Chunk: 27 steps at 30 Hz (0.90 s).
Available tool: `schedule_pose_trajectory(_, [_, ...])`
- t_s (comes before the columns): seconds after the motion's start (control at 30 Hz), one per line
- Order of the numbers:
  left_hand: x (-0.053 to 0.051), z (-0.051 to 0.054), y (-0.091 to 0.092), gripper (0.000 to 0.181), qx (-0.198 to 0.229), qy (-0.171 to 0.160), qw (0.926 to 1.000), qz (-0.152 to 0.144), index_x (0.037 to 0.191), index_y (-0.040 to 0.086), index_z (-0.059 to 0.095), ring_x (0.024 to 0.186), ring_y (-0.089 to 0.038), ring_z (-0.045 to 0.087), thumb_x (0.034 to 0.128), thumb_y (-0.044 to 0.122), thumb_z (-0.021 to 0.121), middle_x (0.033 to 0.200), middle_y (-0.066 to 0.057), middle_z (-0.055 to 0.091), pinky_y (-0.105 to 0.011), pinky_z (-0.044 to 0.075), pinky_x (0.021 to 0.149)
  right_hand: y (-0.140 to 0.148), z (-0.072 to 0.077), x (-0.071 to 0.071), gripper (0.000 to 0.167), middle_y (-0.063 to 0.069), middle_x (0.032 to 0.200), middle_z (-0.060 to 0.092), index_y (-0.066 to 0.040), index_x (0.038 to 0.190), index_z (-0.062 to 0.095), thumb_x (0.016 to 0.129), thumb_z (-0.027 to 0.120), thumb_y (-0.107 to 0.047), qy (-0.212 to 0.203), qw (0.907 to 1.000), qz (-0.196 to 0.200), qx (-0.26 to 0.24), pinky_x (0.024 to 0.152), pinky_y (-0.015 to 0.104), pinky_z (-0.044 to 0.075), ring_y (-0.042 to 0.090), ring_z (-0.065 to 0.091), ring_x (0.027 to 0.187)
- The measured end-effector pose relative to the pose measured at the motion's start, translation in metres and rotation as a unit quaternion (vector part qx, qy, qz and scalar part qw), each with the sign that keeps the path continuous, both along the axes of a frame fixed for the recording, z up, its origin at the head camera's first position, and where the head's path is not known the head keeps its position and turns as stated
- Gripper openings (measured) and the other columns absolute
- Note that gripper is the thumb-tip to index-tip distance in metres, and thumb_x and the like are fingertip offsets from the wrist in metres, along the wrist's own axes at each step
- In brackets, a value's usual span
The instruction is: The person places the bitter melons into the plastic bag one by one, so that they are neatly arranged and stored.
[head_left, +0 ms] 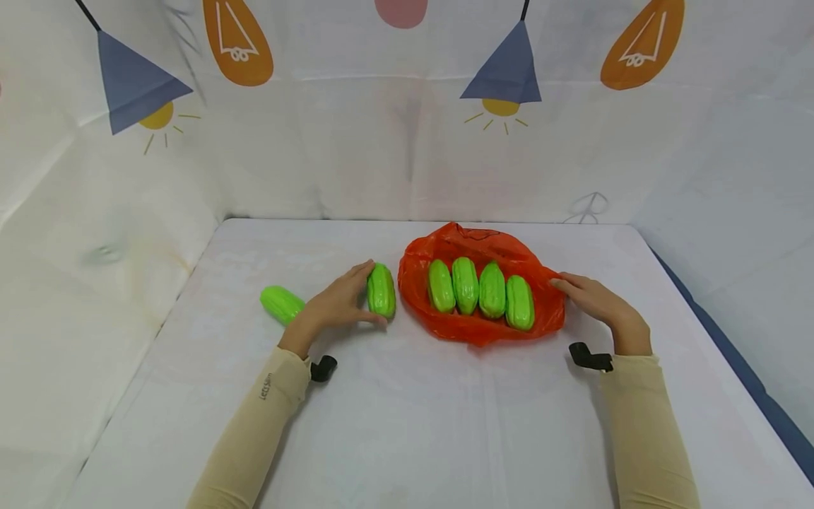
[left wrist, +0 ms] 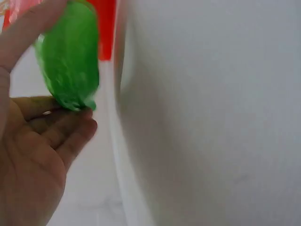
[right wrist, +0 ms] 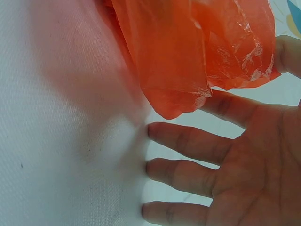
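My left hand (head_left: pixel 340 300) pinches a short, ribbed green cucumber (head_left: pixel 381 290) by its two ends, fingers at the far end and thumb at the near one. The left wrist view shows that cucumber (left wrist: pixel 70 56) up close, glossy and slightly blurred. Just to its right, a red plastic bag (head_left: pixel 467 331) lies spread open, with several similar cucumbers (head_left: pixel 492 290) side by side in it. At the bag's right edge, my right hand (head_left: pixel 598 300) pinches the film between thumb and index finger. Its other fingers (right wrist: pixel 183 176) are stretched out below the bag (right wrist: pixel 174 89).
Another green cucumber (head_left: pixel 282 304) lies on the white table (head_left: pixel 432 424) left of my left hand, partly covered by it. A white printed sheet (head_left: pixel 356 155) hangs behind the table's back edge, and more sheeting rises at both sides.
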<state>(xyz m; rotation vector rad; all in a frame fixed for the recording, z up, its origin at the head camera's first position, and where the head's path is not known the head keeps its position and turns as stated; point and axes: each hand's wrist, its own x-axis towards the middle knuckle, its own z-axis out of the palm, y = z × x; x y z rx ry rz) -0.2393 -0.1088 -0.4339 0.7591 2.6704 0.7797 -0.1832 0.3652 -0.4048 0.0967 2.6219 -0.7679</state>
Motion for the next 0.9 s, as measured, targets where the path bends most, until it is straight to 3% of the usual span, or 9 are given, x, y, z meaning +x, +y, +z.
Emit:
schedule_pose_trajectory(0.37, [0.001, 0.024, -0.019, 0.119, 0.062, 0.016, 0.9974, 0.034, 0.159, 0.017, 0.012, 0.149, -0.028, 0.025, 0.0711, 0.058, 0.081, 0.164, -0.003, 0.017, -0.051, 0.026, 0.119, 0.001, 0.000, 0.000, 0.083, 0.035, 0.154, 0.022, 0.002, 0.154, 0.018, 0.100, 0.028, -0.061, 0.002, 1.0000, 0.006, 0.006, 0.108, 0.072, 0.024, 0.055, 0.022, 0.139])
schedule_pose_trajectory(0.67, [0.000, 0.026, -0.024, 0.118, 0.079, 0.030, 0.9958, 0.036, 0.159, 0.017, 0.010, 0.146, -0.029, 0.030, 0.0726, 0.058, 0.080, 0.164, -0.004, 0.018, -0.051, 0.028, 0.118, 0.001, 0.001, -0.001, 0.082, 0.035, 0.154, 0.022, 0.003, 0.154, 0.018, 0.101, 0.028, -0.060, 0.003, 0.9999, 0.009, 0.008, 0.107, 0.073, 0.024, 0.055, 0.022, 0.139])
schedule_pose_trajectory(0.9, [-0.001, 0.026, -0.025, 0.115, 0.080, 0.032, 0.9959, 0.029, 0.159, 0.016, 0.011, 0.149, -0.028, 0.025, 0.0754, 0.055, 0.079, 0.165, -0.003, 0.015, -0.050, 0.026, 0.119, 0.001, 0.000, 0.000, 0.082, 0.034, 0.154, 0.023, 0.002, 0.154, 0.019, 0.100, 0.028, -0.060, 0.000, 0.9999, 0.008, 0.009, 0.107, 0.073, 0.024, 0.055, 0.022, 0.139])
